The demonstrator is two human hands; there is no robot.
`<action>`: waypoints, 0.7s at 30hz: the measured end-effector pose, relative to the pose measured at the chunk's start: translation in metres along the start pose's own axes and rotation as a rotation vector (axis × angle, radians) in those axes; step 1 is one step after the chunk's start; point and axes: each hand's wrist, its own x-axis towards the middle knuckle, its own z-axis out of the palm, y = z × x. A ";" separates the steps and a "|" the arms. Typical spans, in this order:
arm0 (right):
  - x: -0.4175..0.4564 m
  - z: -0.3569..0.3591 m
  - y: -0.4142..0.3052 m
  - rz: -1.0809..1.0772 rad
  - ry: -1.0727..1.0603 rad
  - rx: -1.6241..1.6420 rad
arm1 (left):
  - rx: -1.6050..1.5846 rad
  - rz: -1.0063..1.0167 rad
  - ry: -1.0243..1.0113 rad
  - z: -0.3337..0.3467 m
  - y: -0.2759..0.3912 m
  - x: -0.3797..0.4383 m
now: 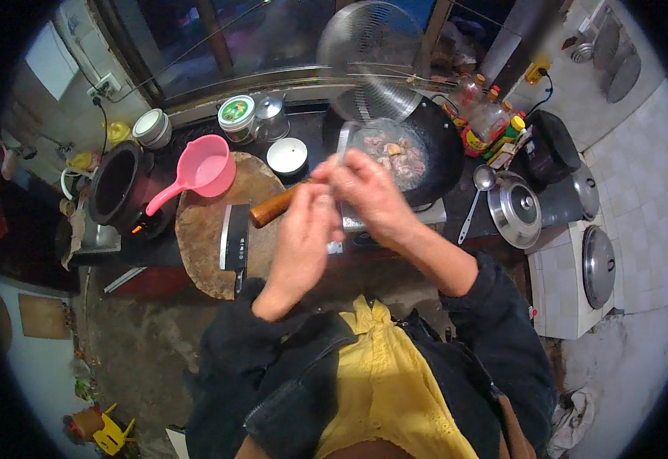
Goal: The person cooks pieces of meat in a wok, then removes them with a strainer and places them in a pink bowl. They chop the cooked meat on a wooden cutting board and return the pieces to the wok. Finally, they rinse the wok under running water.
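Note:
My right hand [368,192] is closed around the metal handle [346,137] of a perforated skimmer [371,43], whose round head is blurred above the wok. Close beside it, my left hand [305,238] has its fingers curled; what it grips is hidden. A brown wooden handle [276,205] juts out leftward near both hands, its other end out of sight. In the black wok [448,140], pale chunks of meat [394,152] lie in cloudy liquid. A cleaver [234,238] rests on the round wooden chopping board [202,252], with a pink plastic ladle [207,166] at the board's back edge.
A white bowl [287,156] and a lidded tub [237,115] stand left of the wok. At the right are bottles [488,120], a metal spoon [477,195] and a pot lid [514,209]. A dark pot [117,183] stands at the left.

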 end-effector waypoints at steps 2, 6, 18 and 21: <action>0.013 0.020 0.003 -0.049 -0.123 -0.171 | -0.015 0.017 0.102 -0.013 -0.001 -0.002; 0.027 0.053 0.019 -0.409 -0.247 -0.319 | -0.120 0.002 0.313 -0.063 0.002 -0.018; -0.051 -0.028 0.060 0.459 -0.610 -0.673 | 0.066 -0.504 0.139 -0.221 -0.161 -0.055; -0.060 -0.045 0.095 0.237 -0.557 -0.764 | 0.062 -0.599 0.103 -0.213 -0.189 -0.039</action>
